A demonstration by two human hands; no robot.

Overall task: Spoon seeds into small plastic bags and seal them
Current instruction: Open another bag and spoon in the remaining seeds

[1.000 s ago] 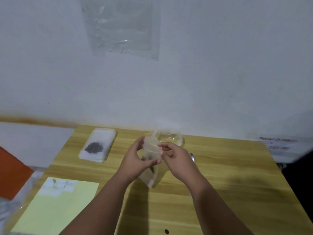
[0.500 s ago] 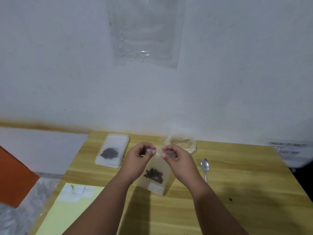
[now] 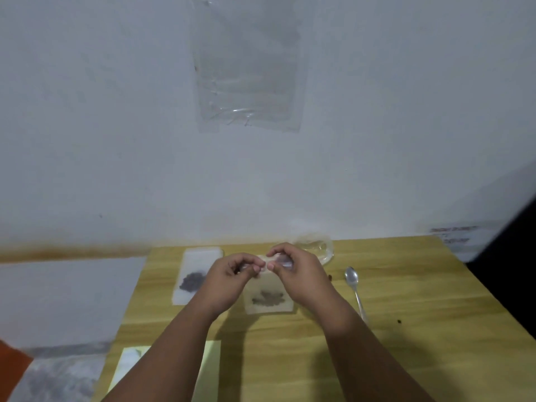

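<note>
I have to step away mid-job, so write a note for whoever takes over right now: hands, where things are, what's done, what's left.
Left grip and right grip each pinch the top edge of the bag, thumbs nearly meeting.
Seeds lie in that bag's bottom. The spoon lies on the table, right of the hands. A seed pile sits on the white stack, on the left.
Done: this bag is filled.
Left: press its seal shut along the top; whether it is closed yet cannot be seen.
</note>
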